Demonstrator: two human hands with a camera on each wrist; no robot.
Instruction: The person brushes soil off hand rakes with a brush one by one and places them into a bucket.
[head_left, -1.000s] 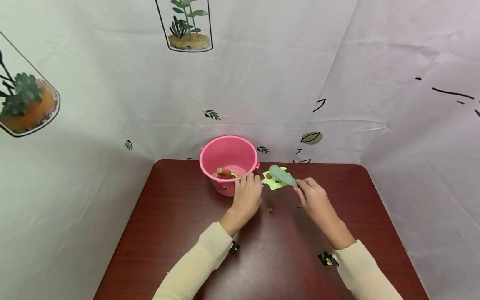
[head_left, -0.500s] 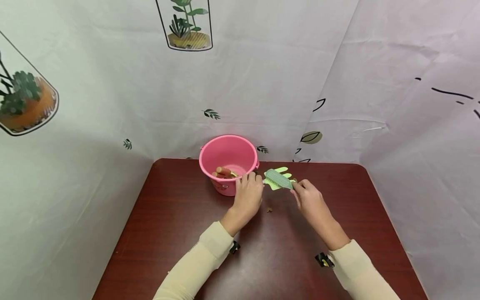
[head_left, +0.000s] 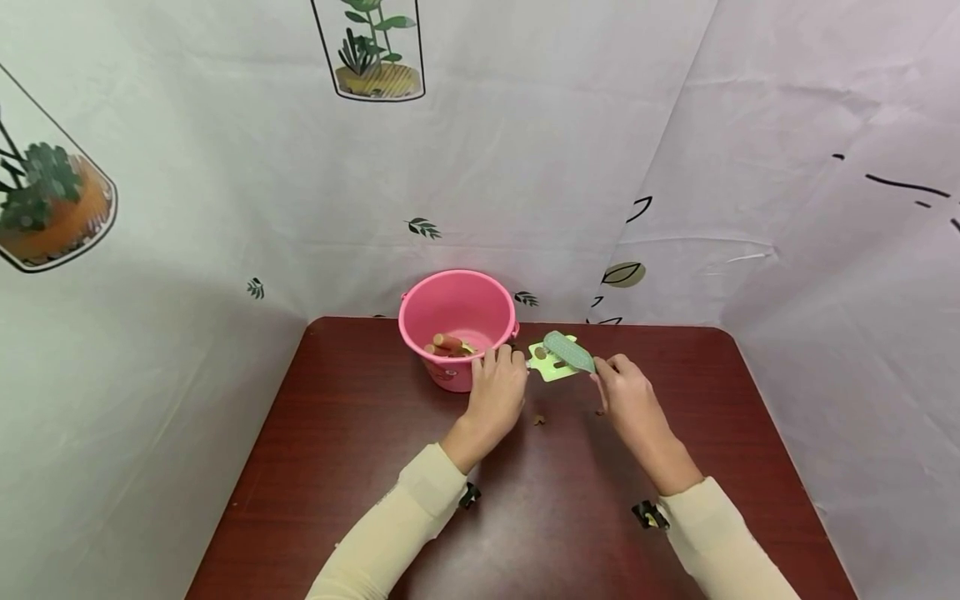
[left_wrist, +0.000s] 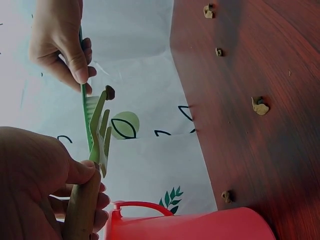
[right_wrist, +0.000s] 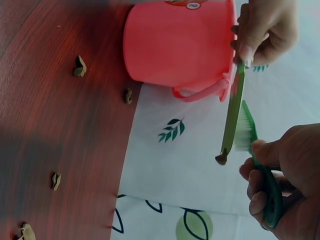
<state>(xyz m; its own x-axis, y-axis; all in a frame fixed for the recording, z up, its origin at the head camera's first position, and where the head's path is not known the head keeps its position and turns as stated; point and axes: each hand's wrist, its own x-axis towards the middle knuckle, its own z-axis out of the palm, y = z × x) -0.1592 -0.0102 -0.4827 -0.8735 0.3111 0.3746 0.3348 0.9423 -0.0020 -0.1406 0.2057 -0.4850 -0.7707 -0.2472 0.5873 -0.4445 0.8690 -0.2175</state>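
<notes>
My left hand (head_left: 495, 387) grips the wooden handle (left_wrist: 82, 205) of a small garden rake with a light-green pronged head (head_left: 550, 372). The rake is held in the air just right of the pink bucket (head_left: 429, 302). My right hand (head_left: 630, 400) holds a green brush (head_left: 568, 351) by its handle, its white bristles (right_wrist: 243, 134) facing the rake head. From above, the brush covers part of the prongs. A dark brown bit (left_wrist: 110, 92) clings to a prong tip. Inside the bucket lie wooden-handled tools (head_left: 447, 342), their far ends partly hidden.
Several dry brown bits, one a curled piece (left_wrist: 259, 106), lie scattered on the dark red-brown table (head_left: 345, 467) below the hands. The bucket stands near the table's back edge, close to the printed white cloth wall (head_left: 480, 167).
The brush in my right hand has swept left across the rake head, then back right toward its prong tips. My left hand and the rake have stayed almost still.
</notes>
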